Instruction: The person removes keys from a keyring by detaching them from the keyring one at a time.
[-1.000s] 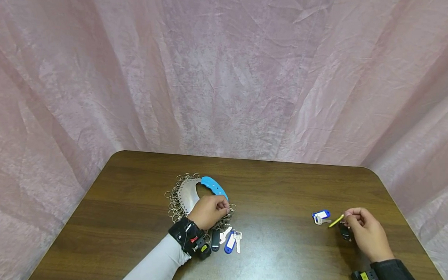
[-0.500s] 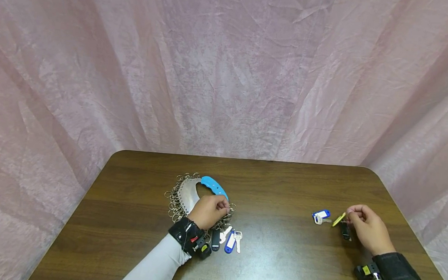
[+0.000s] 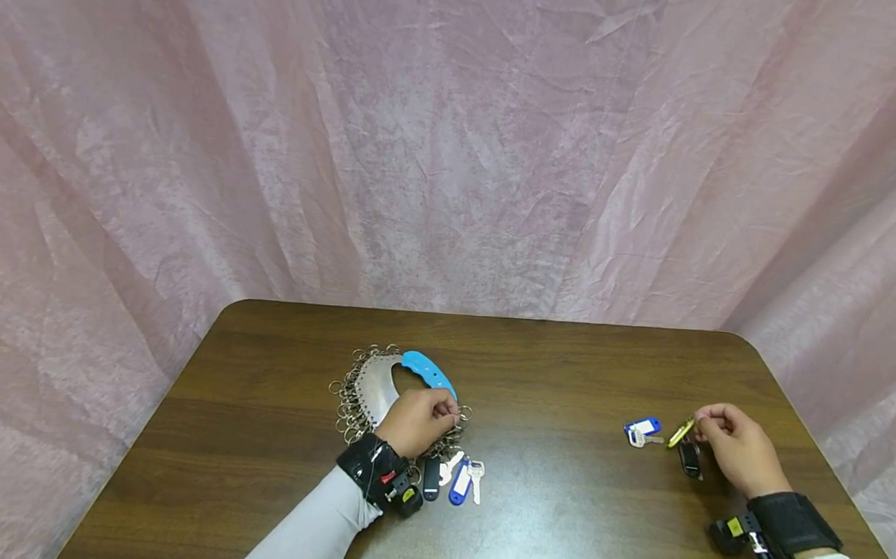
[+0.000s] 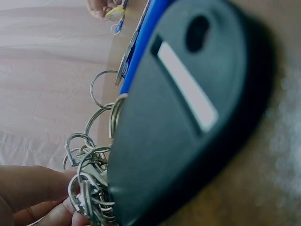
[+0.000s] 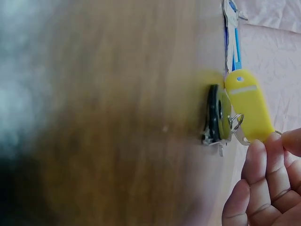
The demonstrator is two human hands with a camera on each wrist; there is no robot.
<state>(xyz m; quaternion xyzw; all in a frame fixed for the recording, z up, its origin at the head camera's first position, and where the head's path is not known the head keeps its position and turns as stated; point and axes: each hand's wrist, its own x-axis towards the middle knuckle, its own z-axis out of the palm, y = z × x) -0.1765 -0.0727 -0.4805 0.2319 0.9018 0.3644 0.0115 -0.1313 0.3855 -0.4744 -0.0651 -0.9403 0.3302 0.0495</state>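
A crescent-shaped metal key holder (image 3: 374, 389) with a blue handle (image 3: 425, 367) and small rings along its edge lies left of centre in the head view. My left hand (image 3: 415, 420) covers its near end, thumb and fingertips pinching among the metal rings (image 4: 91, 197). A black key tag (image 4: 178, 103), a blue key tag (image 3: 459, 484) and a few keys (image 3: 477, 472) hang from that end. Over at the right, my right hand (image 3: 741, 446) pinches the ring of a yellow key tag (image 5: 249, 103), which stands tilted. Just beside that tag is another black key tag (image 3: 689, 458).
A blue and white key tag (image 3: 646, 425) with a silver key (image 3: 644, 439) lies left of the right hand. The brown wooden table (image 3: 549, 376) ends at a back edge before a pink curtain (image 3: 454, 146). Wrist cameras sit on both forearms.
The right hand has shifted slightly away from me, and the yellow key tag has turned to a steeper slant and moved a little right. The left hand and the key holder stay put.
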